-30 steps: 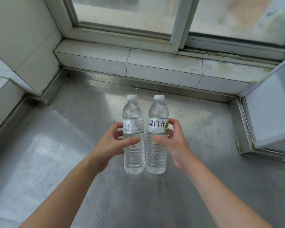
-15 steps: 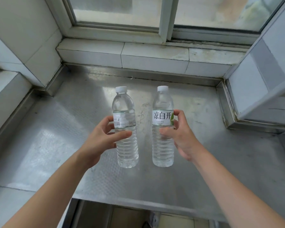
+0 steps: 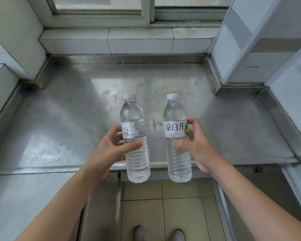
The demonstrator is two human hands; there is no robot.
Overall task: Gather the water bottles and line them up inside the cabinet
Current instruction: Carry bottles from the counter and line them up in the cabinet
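Two clear water bottles with white caps are held upright in the air over the front edge of a steel counter (image 3: 63,119). My left hand (image 3: 109,150) grips the left bottle (image 3: 135,138) around its middle, barcode side of the label facing me. My right hand (image 3: 198,148) grips the right bottle (image 3: 177,136), whose white label shows large dark characters. A gap about a bottle's width separates the two. No cabinet interior is visible.
Tiled walls and a window sill (image 3: 108,42) enclose the counter at the back and sides, with a tiled column (image 3: 250,40) at the right. Below the counter's front edge lie beige floor tiles (image 3: 163,206) and my shoes (image 3: 160,233).
Both bottles have been lifted off the counter and drawn back toward me, past the front edge. They have moved apart. The view has tilted down, showing the floor and shoes.
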